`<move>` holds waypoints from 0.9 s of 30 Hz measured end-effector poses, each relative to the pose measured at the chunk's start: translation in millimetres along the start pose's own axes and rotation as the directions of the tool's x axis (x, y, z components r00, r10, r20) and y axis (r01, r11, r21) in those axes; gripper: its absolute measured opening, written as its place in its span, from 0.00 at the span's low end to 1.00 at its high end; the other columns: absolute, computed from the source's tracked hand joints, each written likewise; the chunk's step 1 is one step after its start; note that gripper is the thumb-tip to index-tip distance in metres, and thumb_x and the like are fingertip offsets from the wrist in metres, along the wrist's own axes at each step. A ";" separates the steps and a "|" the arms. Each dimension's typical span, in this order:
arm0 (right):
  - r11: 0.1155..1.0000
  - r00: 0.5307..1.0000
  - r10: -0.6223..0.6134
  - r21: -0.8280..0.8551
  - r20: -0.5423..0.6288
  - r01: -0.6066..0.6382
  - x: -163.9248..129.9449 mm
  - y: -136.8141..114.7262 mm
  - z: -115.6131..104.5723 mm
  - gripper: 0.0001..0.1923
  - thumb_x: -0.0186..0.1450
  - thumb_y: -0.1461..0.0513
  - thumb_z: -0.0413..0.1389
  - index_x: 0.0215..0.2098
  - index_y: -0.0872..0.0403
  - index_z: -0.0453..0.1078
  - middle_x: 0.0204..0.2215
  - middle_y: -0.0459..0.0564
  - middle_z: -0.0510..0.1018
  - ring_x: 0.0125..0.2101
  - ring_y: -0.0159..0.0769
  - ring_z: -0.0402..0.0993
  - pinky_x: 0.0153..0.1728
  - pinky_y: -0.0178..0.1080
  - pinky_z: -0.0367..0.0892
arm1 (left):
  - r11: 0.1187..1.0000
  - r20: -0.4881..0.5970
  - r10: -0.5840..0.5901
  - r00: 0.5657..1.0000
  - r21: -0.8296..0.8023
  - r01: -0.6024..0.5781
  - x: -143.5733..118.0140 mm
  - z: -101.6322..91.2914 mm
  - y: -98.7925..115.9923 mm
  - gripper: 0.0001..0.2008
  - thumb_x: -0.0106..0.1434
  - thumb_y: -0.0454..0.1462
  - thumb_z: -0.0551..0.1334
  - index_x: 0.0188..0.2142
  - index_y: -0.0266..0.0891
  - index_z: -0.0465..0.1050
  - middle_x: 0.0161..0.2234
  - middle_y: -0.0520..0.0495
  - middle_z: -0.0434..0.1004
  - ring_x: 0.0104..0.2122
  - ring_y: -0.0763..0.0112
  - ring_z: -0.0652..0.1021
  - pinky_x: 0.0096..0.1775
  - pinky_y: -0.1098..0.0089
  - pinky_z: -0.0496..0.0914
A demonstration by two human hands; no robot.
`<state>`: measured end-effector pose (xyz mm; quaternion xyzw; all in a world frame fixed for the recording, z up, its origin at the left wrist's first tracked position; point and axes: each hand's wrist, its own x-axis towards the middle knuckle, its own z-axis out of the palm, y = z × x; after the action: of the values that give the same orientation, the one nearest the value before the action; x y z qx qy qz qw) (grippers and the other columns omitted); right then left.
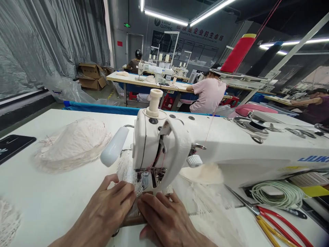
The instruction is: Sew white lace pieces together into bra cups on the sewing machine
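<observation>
White lace fabric runs under the needle area of a white sewing machine. At the left of the presser foot, my left hand rests with curled fingers closed on the lace. Close beside it, my right hand has its fingers bent and pressed together on the fabric in front of the foot. My fingers and the machine head hide much of the lace. More sheer, pale fabric spreads to the right of my right hand, with a cream cup-shaped piece behind it.
Pale lace pieces lie piled on the left tabletop, near a black phone-like object. At right are red-and-yellow-handled scissors and a coil of pale cord. A red thread cone stands above; a co-worker sits ahead.
</observation>
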<state>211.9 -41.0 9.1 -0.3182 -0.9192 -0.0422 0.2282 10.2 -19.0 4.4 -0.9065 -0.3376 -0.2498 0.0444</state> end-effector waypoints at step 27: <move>0.999 0.999 -0.013 0.043 -0.049 0.015 7.0 -4.4 -4.9 0.22 0.71 0.53 0.38 0.51 0.59 0.63 0.46 0.57 0.73 0.36 0.37 0.70 0.37 0.41 0.60 | 0.997 -0.019 -0.080 0.997 0.023 0.080 5.3 -10.5 7.5 0.08 0.63 0.28 0.53 0.34 0.41 0.65 0.36 0.54 0.73 0.36 0.71 0.72 0.46 0.64 0.56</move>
<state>206.3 -41.6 16.9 -0.3054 -0.9164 -0.0316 0.2569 14.0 -24.2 16.7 -0.8894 -0.3760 -0.2554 0.0480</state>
